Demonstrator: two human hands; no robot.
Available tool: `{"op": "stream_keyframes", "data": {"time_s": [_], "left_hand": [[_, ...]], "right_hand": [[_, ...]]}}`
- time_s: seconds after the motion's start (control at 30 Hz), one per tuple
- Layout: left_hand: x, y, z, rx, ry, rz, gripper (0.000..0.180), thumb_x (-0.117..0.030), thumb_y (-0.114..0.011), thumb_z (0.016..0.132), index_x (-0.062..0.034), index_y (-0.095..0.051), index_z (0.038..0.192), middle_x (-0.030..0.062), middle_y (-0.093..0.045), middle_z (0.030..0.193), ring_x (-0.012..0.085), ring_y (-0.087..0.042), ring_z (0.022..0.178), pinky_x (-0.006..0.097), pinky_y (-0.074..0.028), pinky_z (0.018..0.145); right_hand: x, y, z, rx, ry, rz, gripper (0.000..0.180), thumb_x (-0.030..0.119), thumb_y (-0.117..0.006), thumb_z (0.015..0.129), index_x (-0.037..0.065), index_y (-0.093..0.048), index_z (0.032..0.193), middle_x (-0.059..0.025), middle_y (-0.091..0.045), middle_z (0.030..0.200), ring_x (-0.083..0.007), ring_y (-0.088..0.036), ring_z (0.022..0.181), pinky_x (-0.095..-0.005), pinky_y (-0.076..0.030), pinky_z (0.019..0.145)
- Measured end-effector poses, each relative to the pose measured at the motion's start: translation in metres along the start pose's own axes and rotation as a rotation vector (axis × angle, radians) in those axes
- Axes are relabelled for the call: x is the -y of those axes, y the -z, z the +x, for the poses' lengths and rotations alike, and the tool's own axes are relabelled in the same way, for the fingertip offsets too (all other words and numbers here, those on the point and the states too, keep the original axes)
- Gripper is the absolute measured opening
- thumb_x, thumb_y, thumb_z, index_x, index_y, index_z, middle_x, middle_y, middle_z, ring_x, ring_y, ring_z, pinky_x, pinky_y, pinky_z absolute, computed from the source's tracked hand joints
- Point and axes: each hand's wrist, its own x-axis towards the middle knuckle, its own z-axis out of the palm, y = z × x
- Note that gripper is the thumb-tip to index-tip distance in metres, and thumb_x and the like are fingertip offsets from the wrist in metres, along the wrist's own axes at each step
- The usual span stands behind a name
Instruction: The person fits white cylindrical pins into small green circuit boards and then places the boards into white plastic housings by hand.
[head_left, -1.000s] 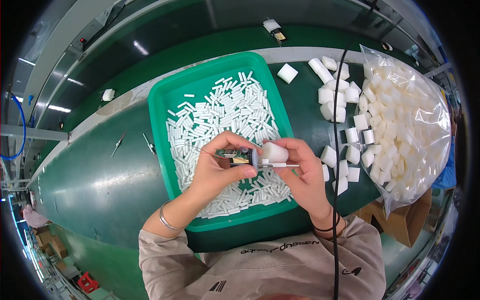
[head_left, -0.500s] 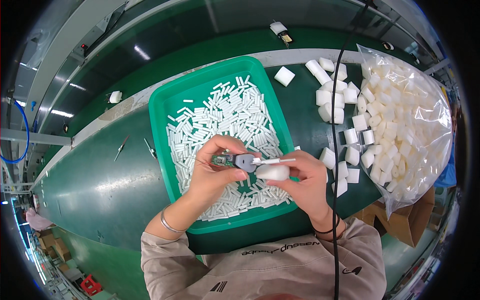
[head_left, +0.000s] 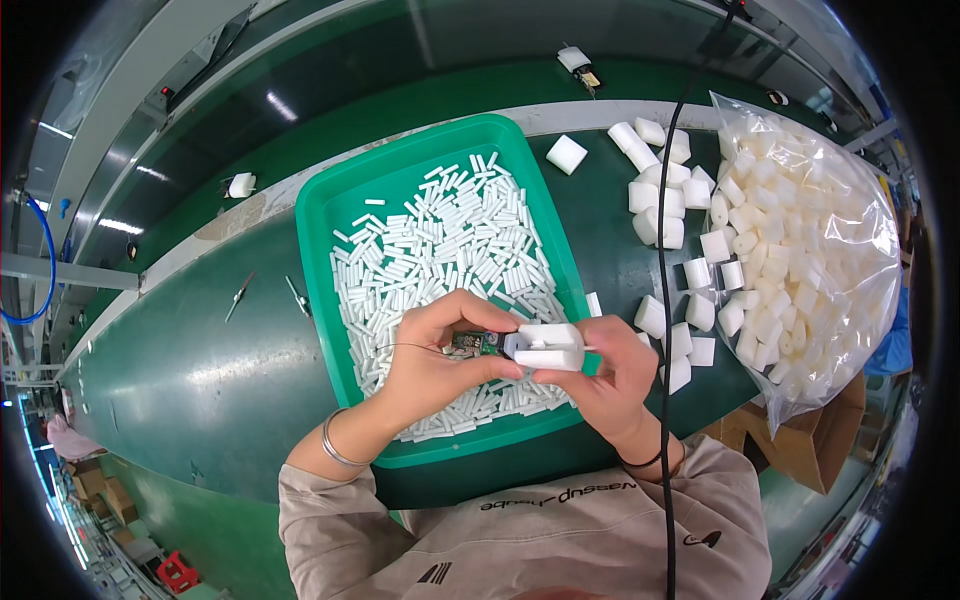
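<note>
Over the green tray [head_left: 345, 208], my two hands meet around one small assembly. My left hand [head_left: 425, 355] pinches a small circuit-board unit [head_left: 477, 343] with a grey end piece; a thin wire trails from it to the left. My right hand [head_left: 618, 372] grips a white foam plug [head_left: 552, 358] by its right end. The plug lies against the grey end, around a thin white stick whose lead passes toward my right fingers. A slit shows along the plug's top. Many short white sticks [head_left: 455, 230] lie loose in the tray below.
Loose white foam plugs [head_left: 672, 200] lie right of the tray, beside a clear bag [head_left: 800, 240] full of them. A black cable [head_left: 664, 290] hangs down in front. Two thin parts [head_left: 240, 296] lie left of the tray. Foam-capped units [head_left: 575, 60] sit on the far green belt.
My right hand has brought the foam plug from below the stick to around it, against the grey end. My left hand has shifted slightly right. Foam-capped units on the far belt have moved right.
</note>
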Motion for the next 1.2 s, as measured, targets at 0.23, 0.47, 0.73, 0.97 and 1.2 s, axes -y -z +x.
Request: {"op": "stream_keyframes", "data": {"time_s": [0.23, 0.47, 0.73, 0.97, 1.2], "left_hand": [[-0.002, -0.001, -0.002, 0.03, 0.087, 0.062, 0.033, 0.001, -0.074, 0.061, -0.0001, -0.058, 0.09, 0.0091, -0.062, 0.091, 0.015, -0.059, 0.088, 0.026, -0.047, 0.077], [-0.001, 0.0, 0.006, 0.033, -0.102, 0.355, 0.031, -0.001, -0.075, 0.056, -0.004, -0.065, 0.086, 0.0066, -0.06, 0.078, 0.0158, -0.056, 0.071, 0.025, -0.044, 0.065], [-0.004, -0.007, 0.003, 0.002, -0.07, 0.358, 0.027, 0.002, -0.074, 0.055, -0.0032, -0.063, 0.079, 0.0068, -0.061, 0.079, 0.0156, -0.056, 0.072, 0.024, -0.043, 0.066], [-0.006, -0.01, 0.006, -0.031, -0.095, 0.443, 0.029, 0.003, -0.073, 0.054, -0.0014, -0.063, 0.081, 0.008, -0.059, 0.079, 0.0175, -0.056, 0.074, 0.026, -0.044, 0.066], [-0.005, -0.007, 0.007, -0.082, -0.075, 0.419, 0.029, 0.001, -0.073, 0.054, -0.0017, -0.063, 0.081, 0.0072, -0.058, 0.077, 0.0172, -0.055, 0.072, 0.025, -0.043, 0.065]], "right_hand": [[-0.009, -0.007, -0.004, 0.0, 0.119, 0.038, 0.039, 0.012, -0.078, 0.061, 0.004, -0.048, 0.085, -0.0139, -0.061, 0.082, -0.0226, -0.061, 0.071, -0.0267, -0.048, 0.059], [-0.011, -0.01, -0.007, -0.007, -0.272, 0.336, 0.035, 0.006, -0.071, 0.068, 0.003, -0.044, 0.091, -0.0118, -0.06, 0.093, -0.0183, -0.061, 0.086, -0.0292, -0.05, 0.073], [-0.004, -0.003, -0.003, 0.019, -0.197, 0.193, 0.028, 0.007, -0.071, 0.068, 0.001, -0.059, 0.093, -0.0083, -0.062, 0.087, -0.0161, -0.062, 0.078, -0.0248, -0.052, 0.067], [0.0, -0.001, 0.001, 0.06, -0.367, 0.456, 0.036, 0.004, -0.066, 0.073, 0.003, -0.055, 0.108, -0.008, -0.06, 0.099, -0.0123, -0.059, 0.086, -0.0243, -0.051, 0.069], [-0.002, 0.001, 0.001, 0.076, -0.546, 0.908, 0.029, 0.014, -0.041, 0.091, 0.001, -0.05, 0.116, -0.0084, -0.054, 0.11, -0.0109, -0.056, 0.089, -0.0223, -0.049, 0.075]]}}
